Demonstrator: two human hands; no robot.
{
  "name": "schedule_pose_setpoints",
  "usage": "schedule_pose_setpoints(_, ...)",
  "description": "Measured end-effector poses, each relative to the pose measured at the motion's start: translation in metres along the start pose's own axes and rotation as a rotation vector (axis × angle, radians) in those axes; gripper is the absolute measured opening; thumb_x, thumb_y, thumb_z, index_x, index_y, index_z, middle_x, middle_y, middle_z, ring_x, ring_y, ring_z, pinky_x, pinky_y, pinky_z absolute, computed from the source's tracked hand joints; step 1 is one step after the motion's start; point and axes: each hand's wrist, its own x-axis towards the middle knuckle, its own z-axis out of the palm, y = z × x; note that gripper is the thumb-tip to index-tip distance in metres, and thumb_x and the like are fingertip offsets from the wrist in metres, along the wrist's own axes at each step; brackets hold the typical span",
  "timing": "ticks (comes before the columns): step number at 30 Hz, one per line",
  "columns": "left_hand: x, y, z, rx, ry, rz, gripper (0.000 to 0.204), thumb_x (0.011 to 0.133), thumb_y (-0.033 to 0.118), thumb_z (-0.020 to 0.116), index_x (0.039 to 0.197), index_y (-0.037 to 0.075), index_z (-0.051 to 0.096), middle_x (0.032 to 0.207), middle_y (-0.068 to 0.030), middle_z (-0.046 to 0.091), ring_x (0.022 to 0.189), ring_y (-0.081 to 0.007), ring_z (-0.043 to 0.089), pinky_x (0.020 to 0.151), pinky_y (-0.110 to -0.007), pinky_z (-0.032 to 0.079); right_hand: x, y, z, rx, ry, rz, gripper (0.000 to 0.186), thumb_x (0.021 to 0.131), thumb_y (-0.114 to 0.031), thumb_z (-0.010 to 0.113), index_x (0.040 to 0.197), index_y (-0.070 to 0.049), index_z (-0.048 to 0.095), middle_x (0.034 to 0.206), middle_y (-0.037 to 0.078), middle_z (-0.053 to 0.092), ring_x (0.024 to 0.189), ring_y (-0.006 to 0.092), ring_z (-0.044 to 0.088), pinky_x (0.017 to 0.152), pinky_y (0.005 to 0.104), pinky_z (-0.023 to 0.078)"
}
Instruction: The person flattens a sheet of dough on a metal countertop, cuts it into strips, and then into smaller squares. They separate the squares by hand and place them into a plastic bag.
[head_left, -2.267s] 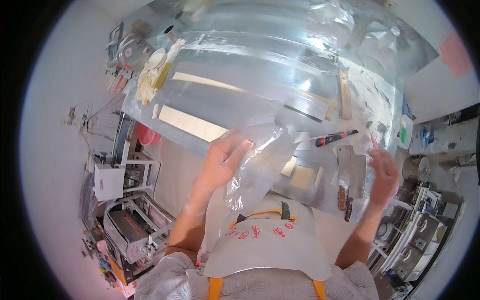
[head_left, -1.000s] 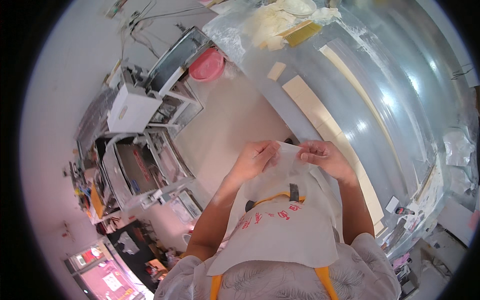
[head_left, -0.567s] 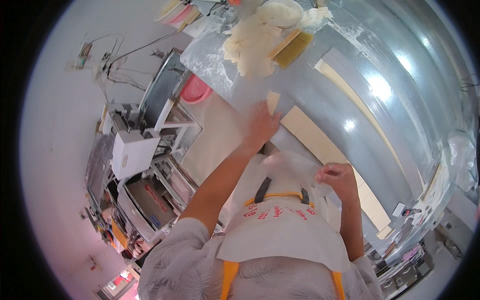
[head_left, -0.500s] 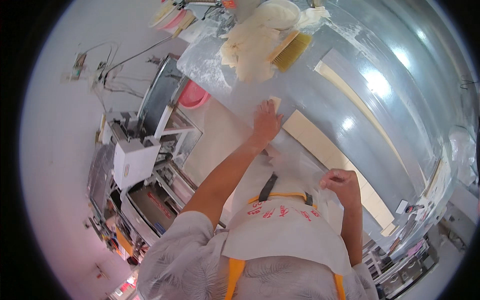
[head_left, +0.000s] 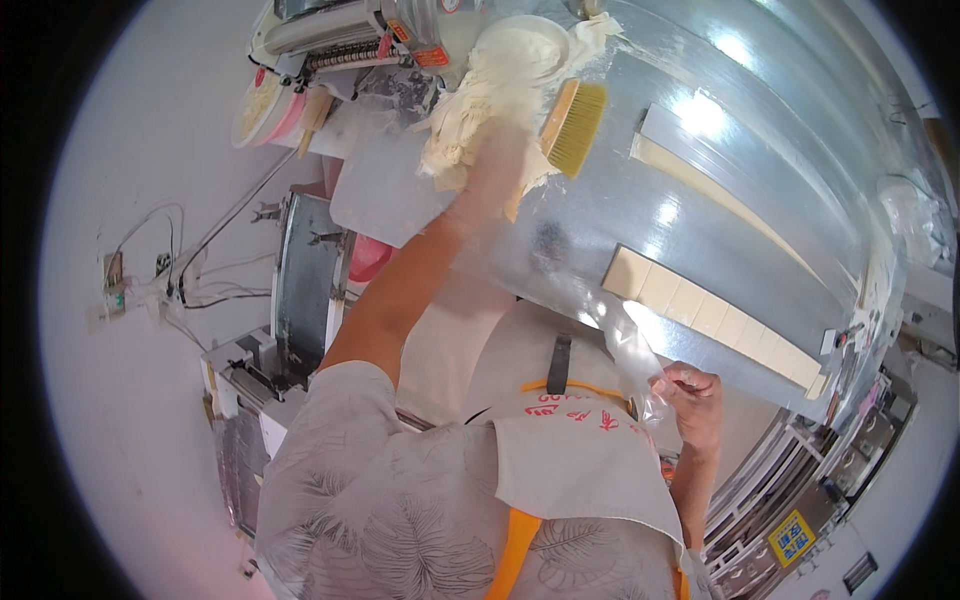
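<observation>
My left hand (head_left: 500,150) is smeared by motion over a heap of pale dough scraps (head_left: 448,135). A small dough strip (head_left: 514,207) shows just below it, and whether the fingers hold it is unclear. Close by on the metal table lies a wooden brush (head_left: 577,130) with yellow bristles. In front of my apron, my right hand (head_left: 692,395) is closed, pinching clear plastic film (head_left: 634,345) that hangs beside the table edge. Past that hand, a row of cut dough pieces (head_left: 712,318) runs along the near edge of the table.
A bowl of flour (head_left: 540,50) stands behind the scraps, with a roller machine (head_left: 330,45) at the far left. A long dough strip (head_left: 715,195) lies farther in beside a flat metal piece (head_left: 690,135). A pink tub (head_left: 370,258) sits below the table's left side.
My left hand has gone from the near table edge up to the dough scraps; the small piece there has left its spot. My view has turned. The plastic at my right hand now shows clearly.
</observation>
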Motion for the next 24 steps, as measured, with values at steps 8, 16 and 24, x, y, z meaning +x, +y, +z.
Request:
schedule_pose_setpoints(8,-0.031,0.033,-0.027,-0.299,-0.168,-0.202,0.032,0.100,0.025,0.065,0.122,0.002,0.063,0.135,-0.0244,0.057,0.124,-0.0447,0.053,0.108,-0.061,0.040,0.014,-0.018,0.037,0.106,0.131,-0.045,0.015,0.082,0.001,0.089,0.088,0.002,0.076,0.082,0.005,0.074,0.076,0.0099,0.068,0.071,0.0245,0.053)
schedule_pose_setpoints(16,-0.047,0.023,-0.056,-0.420,-0.071,-0.339,0.020,0.097,0.017,0.072,0.110,0.001,0.069,0.111,-0.0221,0.072,0.111,-0.0369,0.069,0.092,-0.052,0.055,0.038,-0.055,0.065,0.107,0.200,-0.081,0.020,0.079,-0.005,0.092,0.086,-0.001,0.074,0.081,0.004,0.072,0.075,0.0098,0.062,0.071,0.0256,0.050)
schedule_pose_setpoints(24,-0.075,0.167,-0.259,-1.713,-0.649,-0.624,0.025,0.104,0.021,0.071,0.116,-0.001,0.073,0.103,-0.0076,0.075,0.089,-0.0145,0.072,0.082,-0.031,0.058,0.047,-0.065,0.077,-0.003,0.057,-0.105,0.023,0.080,-0.008,0.093,0.090,0.002,0.075,0.087,0.006,0.075,0.085,0.0119,0.069,0.080,0.0269,0.056)
